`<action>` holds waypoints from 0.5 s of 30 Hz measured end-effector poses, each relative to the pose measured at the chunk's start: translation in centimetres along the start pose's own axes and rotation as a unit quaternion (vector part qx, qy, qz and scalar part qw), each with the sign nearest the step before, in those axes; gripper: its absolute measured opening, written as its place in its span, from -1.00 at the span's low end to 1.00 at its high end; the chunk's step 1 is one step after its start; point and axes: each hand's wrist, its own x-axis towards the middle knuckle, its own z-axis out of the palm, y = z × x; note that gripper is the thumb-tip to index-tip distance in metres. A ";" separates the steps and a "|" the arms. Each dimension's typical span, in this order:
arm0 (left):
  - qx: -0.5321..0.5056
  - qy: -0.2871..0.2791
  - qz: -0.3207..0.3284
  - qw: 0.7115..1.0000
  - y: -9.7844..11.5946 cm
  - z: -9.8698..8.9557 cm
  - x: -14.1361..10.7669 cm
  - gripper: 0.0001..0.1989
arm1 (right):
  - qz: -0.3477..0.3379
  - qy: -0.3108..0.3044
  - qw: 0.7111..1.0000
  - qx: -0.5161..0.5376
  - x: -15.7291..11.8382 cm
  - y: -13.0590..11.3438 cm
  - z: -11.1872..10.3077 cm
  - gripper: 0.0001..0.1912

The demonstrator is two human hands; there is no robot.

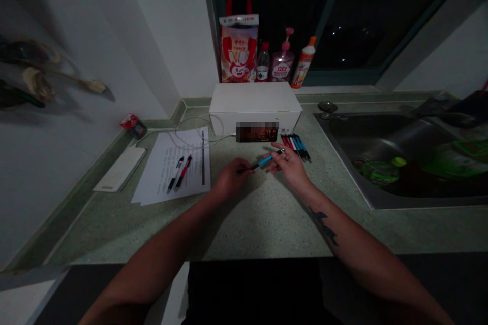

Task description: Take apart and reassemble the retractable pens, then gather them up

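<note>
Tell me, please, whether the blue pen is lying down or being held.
Held: the blue pen runs between the fingers of the left hand and right hand.

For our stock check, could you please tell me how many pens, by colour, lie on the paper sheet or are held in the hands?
Black pen on the paper sheet: 1
Red pen on the paper sheet: 1
Blue pen between the left hand and right hand: 1
Total: 3

And there they are: bare hands (232, 179) and forearms (160, 244), a dark, jagged tattoo (323, 225) on the right forearm, dark clothes (251, 294) below!
</note>
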 end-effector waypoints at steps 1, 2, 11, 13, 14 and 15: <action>0.022 0.007 0.014 1.000 -0.1 0.0 -0.1 -0.89 | 0.002 0.004 1.000 -0.002 0.0 0.0 0.0 -0.35; 0.044 0.012 0.032 0.998 -0.1 0.1 -0.2 -0.90 | 0.004 0.008 1.000 -0.005 0.0 0.0 0.0 -0.36; 0.303 0.014 0.181 0.935 0.3 -0.9 -0.4 -0.82 | 0.030 0.037 0.999 0.008 -0.2 0.2 0.2 -0.38; 0.326 0.006 0.219 0.920 0.4 -1.2 -0.5 -0.79 | 0.045 0.038 0.998 0.021 -0.3 0.2 0.2 -0.38; 0.330 0.001 0.236 0.914 0.4 -1.3 -0.5 -0.79 | 0.052 0.038 0.997 0.028 -0.3 0.2 0.2 -0.37; 0.331 -0.004 0.250 0.910 0.4 -1.4 -0.5 -0.79 | 0.058 0.039 0.997 0.035 -0.3 0.2 0.2 -0.36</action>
